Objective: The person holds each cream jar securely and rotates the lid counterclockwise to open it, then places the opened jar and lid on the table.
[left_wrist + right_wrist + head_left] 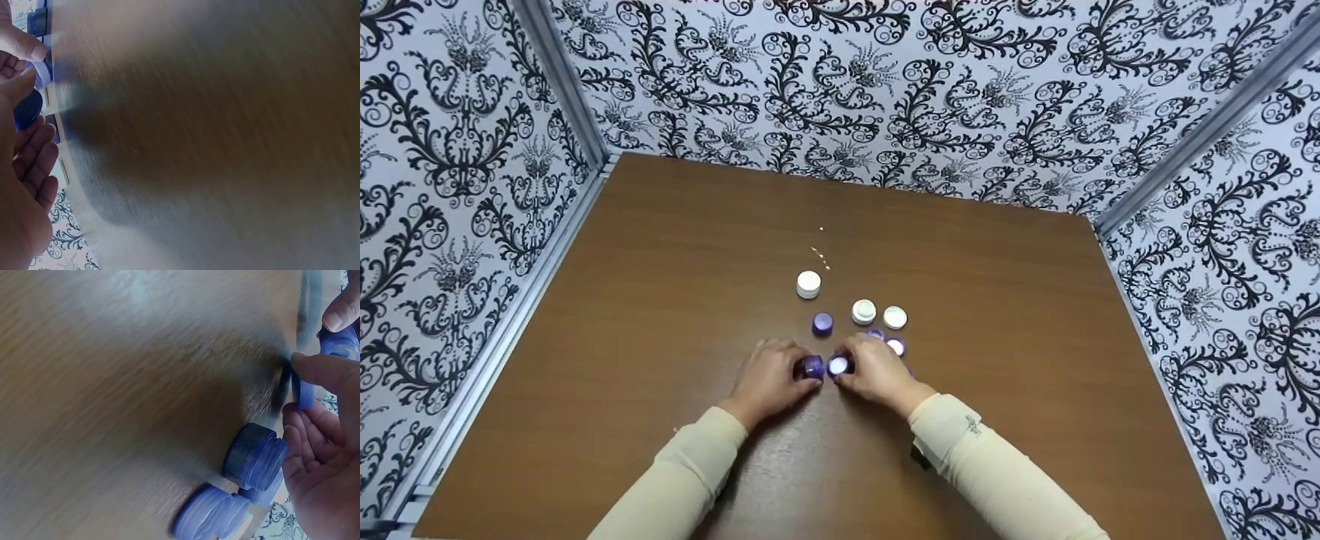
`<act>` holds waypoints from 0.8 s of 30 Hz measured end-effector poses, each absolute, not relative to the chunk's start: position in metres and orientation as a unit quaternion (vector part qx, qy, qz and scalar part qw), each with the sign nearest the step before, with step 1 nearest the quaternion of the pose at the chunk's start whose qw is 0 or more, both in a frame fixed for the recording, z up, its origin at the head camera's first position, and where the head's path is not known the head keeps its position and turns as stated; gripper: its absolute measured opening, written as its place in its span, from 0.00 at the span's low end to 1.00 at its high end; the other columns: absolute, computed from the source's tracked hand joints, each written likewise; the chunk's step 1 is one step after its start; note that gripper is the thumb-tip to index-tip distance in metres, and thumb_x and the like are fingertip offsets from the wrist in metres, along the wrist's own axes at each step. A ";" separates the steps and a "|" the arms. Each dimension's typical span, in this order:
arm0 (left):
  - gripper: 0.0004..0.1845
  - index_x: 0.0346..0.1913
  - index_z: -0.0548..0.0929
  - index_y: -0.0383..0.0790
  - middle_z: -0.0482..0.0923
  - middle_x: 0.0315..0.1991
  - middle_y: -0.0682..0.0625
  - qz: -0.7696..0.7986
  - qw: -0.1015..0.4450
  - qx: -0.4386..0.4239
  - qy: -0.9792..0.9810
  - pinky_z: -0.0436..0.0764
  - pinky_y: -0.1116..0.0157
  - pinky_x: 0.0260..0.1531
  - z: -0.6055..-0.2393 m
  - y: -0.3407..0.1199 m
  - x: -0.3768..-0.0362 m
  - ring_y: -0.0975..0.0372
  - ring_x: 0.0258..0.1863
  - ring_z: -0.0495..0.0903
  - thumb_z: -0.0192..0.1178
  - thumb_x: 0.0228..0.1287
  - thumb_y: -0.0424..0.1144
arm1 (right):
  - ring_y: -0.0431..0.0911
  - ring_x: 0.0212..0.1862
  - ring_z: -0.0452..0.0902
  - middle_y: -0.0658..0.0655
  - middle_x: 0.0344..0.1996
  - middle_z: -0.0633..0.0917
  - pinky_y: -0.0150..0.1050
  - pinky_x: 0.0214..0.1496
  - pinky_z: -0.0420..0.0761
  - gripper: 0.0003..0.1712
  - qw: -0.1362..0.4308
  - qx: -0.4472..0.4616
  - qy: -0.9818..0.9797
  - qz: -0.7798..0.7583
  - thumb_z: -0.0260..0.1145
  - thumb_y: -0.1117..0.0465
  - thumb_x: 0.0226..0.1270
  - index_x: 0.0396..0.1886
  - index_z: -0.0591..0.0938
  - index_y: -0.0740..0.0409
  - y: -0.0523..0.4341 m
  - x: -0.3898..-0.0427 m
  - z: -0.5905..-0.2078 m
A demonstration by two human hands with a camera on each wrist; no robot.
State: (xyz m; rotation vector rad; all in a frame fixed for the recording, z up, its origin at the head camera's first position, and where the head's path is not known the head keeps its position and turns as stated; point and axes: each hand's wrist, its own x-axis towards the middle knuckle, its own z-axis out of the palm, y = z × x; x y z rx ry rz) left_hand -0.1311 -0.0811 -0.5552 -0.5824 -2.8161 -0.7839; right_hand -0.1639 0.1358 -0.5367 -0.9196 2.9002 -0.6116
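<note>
Two hands meet over small purple jars on a brown counter (660, 300).

The left hand (769, 379) curls its fingers round a purple jar (812, 367); the right hand (877, 373) pinches a purple lid (838, 365) just beside it, both near the counter's middle. Behind them stand another purple jar (823, 323), a white jar (808, 284) and two white lids (864, 311).
</note>
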 end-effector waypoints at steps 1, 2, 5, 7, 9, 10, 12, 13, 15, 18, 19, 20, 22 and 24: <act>0.19 0.41 0.89 0.44 0.80 0.36 0.55 -0.262 0.081 -0.196 -0.942 0.73 0.57 0.43 -0.555 -0.081 -0.131 0.57 0.38 0.78 0.74 0.52 0.54 | 0.47 0.41 0.79 0.53 0.38 0.82 0.44 0.46 0.79 0.19 0.016 -0.297 0.934 -0.195 0.77 0.59 0.50 0.42 0.84 0.58 0.136 -0.164 -0.537; 0.20 0.41 0.89 0.44 0.80 0.36 0.54 -0.262 0.083 -0.198 -0.941 0.73 0.57 0.43 -0.555 -0.081 -0.131 0.57 0.39 0.78 0.74 0.51 0.54 | 0.47 0.41 0.78 0.53 0.38 0.82 0.44 0.45 0.79 0.19 0.014 -0.298 0.935 -0.194 0.77 0.59 0.50 0.42 0.84 0.58 0.136 -0.163 -0.537; 0.20 0.41 0.88 0.44 0.80 0.36 0.54 -0.260 0.086 -0.202 -0.940 0.74 0.56 0.45 -0.555 -0.082 -0.131 0.56 0.40 0.79 0.73 0.52 0.54 | 0.48 0.40 0.78 0.53 0.38 0.80 0.45 0.43 0.79 0.19 0.014 -0.297 0.935 -0.193 0.77 0.59 0.48 0.41 0.84 0.58 0.137 -0.162 -0.537; 0.20 0.41 0.88 0.44 0.80 0.36 0.54 -0.257 0.087 -0.204 -0.941 0.74 0.55 0.45 -0.555 -0.082 -0.131 0.56 0.40 0.79 0.73 0.52 0.55 | 0.48 0.39 0.77 0.54 0.38 0.80 0.45 0.42 0.79 0.19 0.017 -0.294 0.936 -0.192 0.77 0.59 0.48 0.41 0.85 0.58 0.137 -0.162 -0.536; 0.20 0.41 0.88 0.44 0.80 0.35 0.53 -0.255 0.091 -0.205 -0.941 0.74 0.55 0.44 -0.556 -0.081 -0.131 0.55 0.39 0.79 0.73 0.52 0.55 | 0.48 0.39 0.77 0.54 0.37 0.80 0.45 0.42 0.78 0.19 0.023 -0.289 0.938 -0.191 0.78 0.59 0.48 0.41 0.84 0.58 0.136 -0.162 -0.536; 0.20 0.41 0.88 0.44 0.80 0.35 0.53 -0.254 0.092 -0.206 -0.941 0.74 0.55 0.44 -0.556 -0.081 -0.131 0.55 0.39 0.79 0.73 0.52 0.55 | 0.48 0.39 0.77 0.55 0.37 0.80 0.45 0.42 0.78 0.19 0.026 -0.287 0.939 -0.191 0.78 0.59 0.48 0.41 0.84 0.59 0.136 -0.162 -0.536; 0.21 0.41 0.89 0.43 0.80 0.35 0.53 -0.254 0.094 -0.207 -0.940 0.74 0.55 0.43 -0.557 -0.081 -0.131 0.55 0.39 0.79 0.73 0.52 0.55 | 0.48 0.38 0.77 0.55 0.37 0.80 0.45 0.42 0.78 0.20 0.032 -0.283 0.940 -0.191 0.78 0.59 0.48 0.41 0.84 0.59 0.136 -0.163 -0.535; 0.21 0.42 0.89 0.43 0.79 0.35 0.53 -0.254 0.095 -0.207 -0.940 0.74 0.55 0.43 -0.557 -0.080 -0.131 0.55 0.39 0.79 0.73 0.52 0.55 | 0.48 0.38 0.77 0.55 0.37 0.80 0.46 0.42 0.78 0.20 0.034 -0.281 0.940 -0.191 0.78 0.60 0.48 0.41 0.84 0.60 0.136 -0.163 -0.535; 0.21 0.43 0.89 0.43 0.79 0.35 0.53 -0.253 0.094 -0.207 -0.940 0.73 0.55 0.44 -0.557 -0.080 -0.132 0.55 0.39 0.79 0.73 0.52 0.55 | 0.48 0.38 0.77 0.55 0.37 0.80 0.46 0.42 0.78 0.20 0.039 -0.278 0.941 -0.191 0.79 0.60 0.48 0.41 0.84 0.60 0.135 -0.163 -0.534; 0.21 0.44 0.89 0.44 0.79 0.36 0.53 -0.252 0.095 -0.207 -0.941 0.73 0.55 0.44 -0.558 -0.079 -0.132 0.55 0.39 0.78 0.73 0.53 0.55 | 0.48 0.38 0.77 0.55 0.36 0.80 0.46 0.42 0.78 0.20 0.045 -0.274 0.942 -0.189 0.79 0.60 0.48 0.41 0.84 0.60 0.135 -0.164 -0.533; 0.21 0.44 0.89 0.44 0.79 0.36 0.53 -0.251 0.097 -0.207 -0.941 0.73 0.55 0.44 -0.558 -0.079 -0.132 0.55 0.39 0.78 0.72 0.53 0.55 | 0.48 0.38 0.77 0.55 0.36 0.80 0.46 0.42 0.78 0.20 0.046 -0.272 0.942 -0.188 0.79 0.60 0.48 0.41 0.84 0.60 0.135 -0.164 -0.533; 0.21 0.44 0.89 0.44 0.79 0.36 0.53 -0.249 0.099 -0.208 -0.941 0.73 0.55 0.44 -0.559 -0.079 -0.132 0.55 0.39 0.78 0.72 0.53 0.55 | 0.48 0.38 0.77 0.55 0.36 0.80 0.46 0.42 0.78 0.20 0.047 -0.271 0.943 -0.187 0.79 0.60 0.48 0.41 0.84 0.60 0.135 -0.164 -0.533; 0.21 0.44 0.89 0.45 0.79 0.35 0.52 -0.244 0.104 -0.209 -0.941 0.73 0.55 0.43 -0.559 -0.079 -0.132 0.54 0.38 0.78 0.72 0.53 0.55 | 0.48 0.38 0.77 0.54 0.36 0.80 0.46 0.42 0.78 0.20 0.049 -0.269 0.944 -0.184 0.79 0.59 0.48 0.40 0.84 0.59 0.135 -0.164 -0.533; 0.21 0.44 0.89 0.45 0.78 0.36 0.52 -0.238 0.108 -0.209 -0.942 0.73 0.55 0.42 -0.561 -0.079 -0.132 0.54 0.39 0.78 0.72 0.53 0.55 | 0.48 0.38 0.77 0.54 0.36 0.80 0.45 0.42 0.78 0.20 0.051 -0.267 0.945 -0.183 0.79 0.59 0.48 0.40 0.84 0.60 0.134 -0.164 -0.533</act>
